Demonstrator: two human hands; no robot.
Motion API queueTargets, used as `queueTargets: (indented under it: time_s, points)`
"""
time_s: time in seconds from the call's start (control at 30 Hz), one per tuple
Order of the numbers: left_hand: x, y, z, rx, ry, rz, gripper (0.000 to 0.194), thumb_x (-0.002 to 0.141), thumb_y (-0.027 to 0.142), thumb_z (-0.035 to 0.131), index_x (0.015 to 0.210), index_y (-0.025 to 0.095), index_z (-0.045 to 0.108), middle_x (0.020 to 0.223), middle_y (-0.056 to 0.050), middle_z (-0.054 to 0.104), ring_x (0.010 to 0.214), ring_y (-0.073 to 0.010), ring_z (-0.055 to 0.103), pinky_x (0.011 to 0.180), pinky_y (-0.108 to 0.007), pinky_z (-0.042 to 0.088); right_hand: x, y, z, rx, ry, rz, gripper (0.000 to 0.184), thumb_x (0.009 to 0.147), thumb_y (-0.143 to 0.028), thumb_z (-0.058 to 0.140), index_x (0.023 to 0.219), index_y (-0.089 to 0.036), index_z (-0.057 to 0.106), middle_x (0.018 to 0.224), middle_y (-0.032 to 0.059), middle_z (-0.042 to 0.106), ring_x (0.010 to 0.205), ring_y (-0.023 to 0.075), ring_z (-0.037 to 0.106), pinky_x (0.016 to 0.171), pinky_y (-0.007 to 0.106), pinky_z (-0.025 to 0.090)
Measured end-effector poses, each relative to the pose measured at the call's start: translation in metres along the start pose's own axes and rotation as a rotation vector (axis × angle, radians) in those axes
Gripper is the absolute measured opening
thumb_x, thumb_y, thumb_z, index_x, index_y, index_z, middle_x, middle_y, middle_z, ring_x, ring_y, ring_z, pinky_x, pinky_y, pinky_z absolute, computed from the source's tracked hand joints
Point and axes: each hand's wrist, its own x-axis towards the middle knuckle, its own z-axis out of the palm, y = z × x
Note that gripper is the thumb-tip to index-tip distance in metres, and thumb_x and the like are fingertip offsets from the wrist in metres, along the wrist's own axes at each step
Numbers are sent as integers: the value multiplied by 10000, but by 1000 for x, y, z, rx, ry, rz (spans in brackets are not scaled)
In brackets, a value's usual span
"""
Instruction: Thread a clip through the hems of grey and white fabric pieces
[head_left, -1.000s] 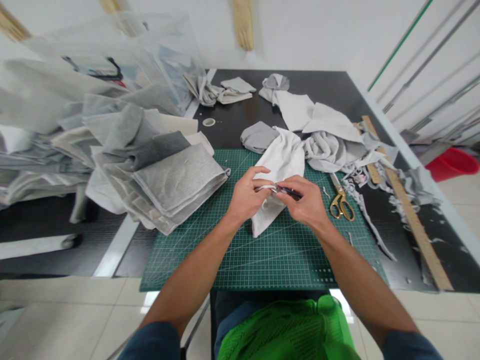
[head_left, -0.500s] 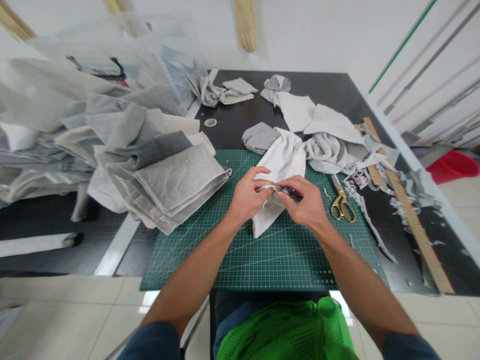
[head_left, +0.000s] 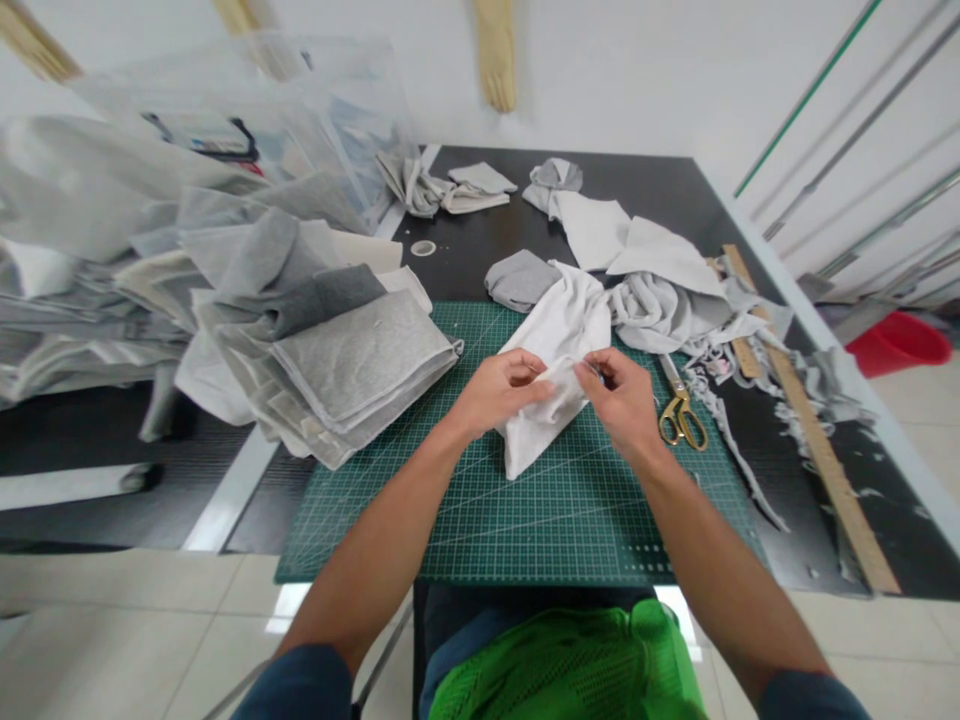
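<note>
A white cloth piece (head_left: pixel 574 320) lies crumpled on the green cutting mat (head_left: pixel 525 540). My left hand (head_left: pixel 501 392) is closed on its left side, thumb resting over the fabric. My right hand (head_left: pixel 619 395) pinches a fold of the same cloth between thumb and forefinger. A small dark-handled tool is partly visible inside the curled right fingers, mostly hidden. To the right of that hand, gold-handled scissors (head_left: pixel 682 420) rest on the mat. A grey cloth bundle (head_left: pixel 520 280) touches the white piece at its upper left.
Stacked grey fabric pieces (head_left: pixel 352 350) cover the left side, before a clear plastic bin (head_left: pixel 330 110). More pale cloths (head_left: pixel 660 250) lie at back right. A wooden ruler (head_left: pixel 825 450) and fabric scraps run along the right edge. A tape ring (head_left: pixel 423 248) sits behind the mat.
The dark-handled tool, earlier held out at the cloth edge in my right hand, is now tucked into that hand. Both hands have shifted to grip the white cloth, fingers a little farther apart.
</note>
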Motion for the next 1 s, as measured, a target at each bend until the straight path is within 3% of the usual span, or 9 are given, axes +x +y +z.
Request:
queueTargets:
  time_s: [0.1,0.27,0.33,0.43,0.53,0.63,0.7,0.87,1.0]
  points:
    - [0,4,-5,97,-29,51,305,656,225,855,892,164,671,821,-15,679,723,-126,607,666,-239,474,3,4,-4,39,38,30,212,879,-402,662,804,-207,621,666,-28,524,588,132,417,540,271,330]
    - [3,2,-16,64,55,16,139,729,188,743,847,164,673,782,-19,675,674,-121,593,608,-227,430,7,10,-12,104,161,67,186,800,-316,706,709,-207,586,617,-48,466,572,123,386,536,276,299]
    - [4,-1,-18,19,87,-9,134,775,203,699,905,176,678,733,-1,654,623,-111,556,568,-220,387,8,9,-15,88,110,82,177,782,-291,703,686,-205,581,607,-49,472,565,121,384,535,280,290]
    - [5,-2,-17,14,136,6,124,830,205,636,949,191,667,673,24,599,588,-107,506,548,-220,348,9,3,-19,-4,-96,87,145,800,-282,668,697,-198,609,609,-45,499,570,125,412,544,283,298]
    - [5,-2,-12,5,132,51,116,864,219,606,971,200,647,736,12,618,650,-119,544,587,-226,381,10,-4,-22,-63,-207,43,113,837,-287,635,872,-193,688,753,-18,633,651,143,509,602,285,375]
    - [3,-3,-7,25,113,69,121,891,227,582,1001,208,626,718,23,593,624,-116,520,572,-225,361,9,-7,-20,-74,-214,-33,329,821,-287,680,1141,-210,690,1009,23,726,788,167,597,710,302,453]
    - [3,-4,-4,56,112,73,120,898,220,572,1010,210,614,665,40,547,582,-110,477,550,-223,328,7,-8,-17,-91,-234,-71,404,786,-271,723,1185,-218,690,1057,38,729,854,183,627,761,312,474]
    - [4,-6,1,71,142,107,107,896,198,558,996,208,595,633,54,493,563,-102,431,543,-225,297,2,-10,-12,-115,-237,-102,187,785,-242,701,956,-206,767,872,21,694,724,156,587,689,294,450]
    - [3,-2,1,22,178,129,87,862,212,600,948,197,604,685,38,542,593,-98,454,557,-222,313,2,-9,-16,25,-161,-9,134,836,-268,658,903,-201,753,683,-21,593,594,125,460,575,272,355]
